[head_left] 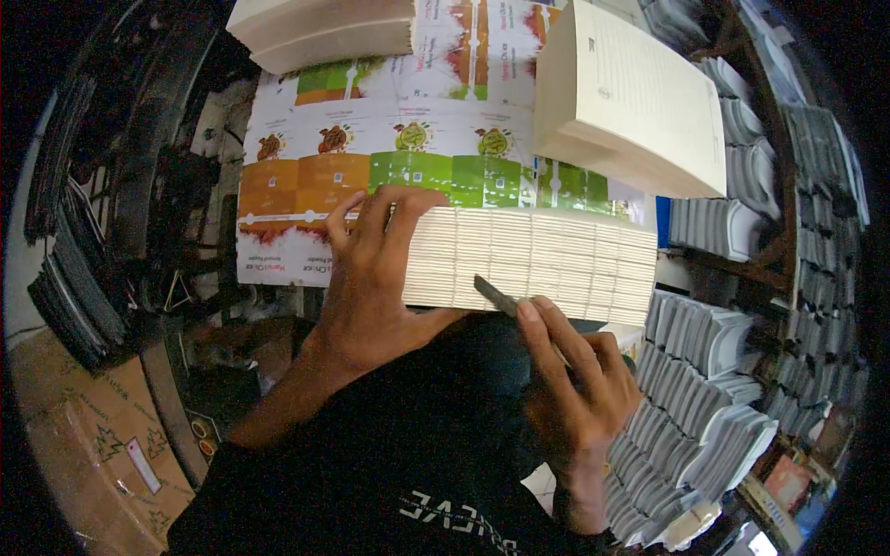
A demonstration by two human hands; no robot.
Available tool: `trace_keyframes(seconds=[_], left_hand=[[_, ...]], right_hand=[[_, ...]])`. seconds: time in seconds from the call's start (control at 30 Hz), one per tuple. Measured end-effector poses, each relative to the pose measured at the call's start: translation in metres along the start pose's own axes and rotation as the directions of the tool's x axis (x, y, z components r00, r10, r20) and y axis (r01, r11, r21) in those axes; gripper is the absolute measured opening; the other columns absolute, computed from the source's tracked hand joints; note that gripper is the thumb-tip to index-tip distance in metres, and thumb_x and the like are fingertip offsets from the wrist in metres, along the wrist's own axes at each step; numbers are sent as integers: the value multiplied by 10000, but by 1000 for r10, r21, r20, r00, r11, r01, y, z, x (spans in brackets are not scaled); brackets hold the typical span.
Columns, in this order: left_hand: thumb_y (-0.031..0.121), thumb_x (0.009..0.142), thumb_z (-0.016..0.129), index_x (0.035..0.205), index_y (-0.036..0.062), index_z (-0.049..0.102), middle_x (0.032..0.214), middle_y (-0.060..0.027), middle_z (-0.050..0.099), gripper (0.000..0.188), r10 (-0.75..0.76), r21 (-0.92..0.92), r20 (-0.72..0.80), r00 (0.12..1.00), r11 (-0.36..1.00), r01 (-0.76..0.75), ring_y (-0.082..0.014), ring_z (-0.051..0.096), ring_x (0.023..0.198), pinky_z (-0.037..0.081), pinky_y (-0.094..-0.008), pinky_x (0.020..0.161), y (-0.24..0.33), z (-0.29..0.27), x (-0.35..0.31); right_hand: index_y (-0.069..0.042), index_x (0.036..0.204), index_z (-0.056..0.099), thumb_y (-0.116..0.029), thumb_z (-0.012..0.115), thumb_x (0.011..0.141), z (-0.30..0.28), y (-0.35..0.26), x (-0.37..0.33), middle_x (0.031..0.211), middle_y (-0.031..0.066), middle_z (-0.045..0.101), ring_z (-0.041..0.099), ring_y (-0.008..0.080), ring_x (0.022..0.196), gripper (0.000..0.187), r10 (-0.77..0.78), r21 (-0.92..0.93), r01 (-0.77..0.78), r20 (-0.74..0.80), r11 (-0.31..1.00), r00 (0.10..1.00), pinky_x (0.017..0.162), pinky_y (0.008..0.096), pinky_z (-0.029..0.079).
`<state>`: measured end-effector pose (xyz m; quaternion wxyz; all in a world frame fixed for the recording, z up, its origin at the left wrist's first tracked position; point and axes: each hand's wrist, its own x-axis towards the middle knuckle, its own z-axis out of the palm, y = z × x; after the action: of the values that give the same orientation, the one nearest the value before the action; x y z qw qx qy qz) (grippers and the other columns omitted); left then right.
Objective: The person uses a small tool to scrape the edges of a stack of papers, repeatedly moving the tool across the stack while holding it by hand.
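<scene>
- Currently, paper block [565, 264] lies on the near part of the table, right of centre, ridged folded edges up, lines that look like stitching running across.
- Left hand [371, 278] spread wide over the block's left end: fingers on far side, thumb along near edge, so it's gripped across its width.
- Right hand [589, 380] in a narrow pinch on a thin dark blade [496, 295]; tip over the middle of the ridges, can't tell if pressing.
- Handling, my guess: block fairly heavy, stiff as a whole, but single folds soft, may fan or slip. Thread and fold edges likely fragile near the blade.
- Best hold: squeeze both long sides, or palms at both ends; don't lift by a few folds.
- Under it: glossy printed sheet [269, 185], probably slippery.
- Around: another paper block [630, 107] far right, paper stack [320, 37] far left, paper piles [695, 343] right, cardboard [88, 463] near left.
</scene>
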<state>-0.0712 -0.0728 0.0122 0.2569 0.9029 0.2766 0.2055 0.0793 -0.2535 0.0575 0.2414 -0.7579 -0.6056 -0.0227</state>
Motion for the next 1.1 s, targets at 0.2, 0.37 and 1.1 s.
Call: trace_keyframes(seconds=[0.2,0.37,1.1], left_hand=[[420,687,965,1376,71,533,1323,-134,598,886,12,39,-3,1000,999,-11,-340,553,1316,278,-592,1167,0,0,-3],[424,688,965,1393,77,520,1332,-130,593,903,-11,14,5,1000,1000,11,-342,550,1317,276,-590,1165,1,1,-4],[369,688,951,1380,59,532,1312,-149,603,867,-17,0,2,1000,1000,17,-364,548,1320,279,-572,1166,0,0,-5]], right_hand=[[-139,1360,768,-84,726,780,11,-1,3,1350,29,754,657,186,778,584,-6,15,6,-14,1000,1000,668,287,560],[-144,1362,766,-74,760,748,-2,2,10,1332,26,762,657,191,776,618,33,50,-31,-42,998,999,685,291,571],[-135,1344,775,-63,734,733,7,7,13,1315,22,769,667,198,781,617,22,42,-19,-84,999,996,682,303,576]])
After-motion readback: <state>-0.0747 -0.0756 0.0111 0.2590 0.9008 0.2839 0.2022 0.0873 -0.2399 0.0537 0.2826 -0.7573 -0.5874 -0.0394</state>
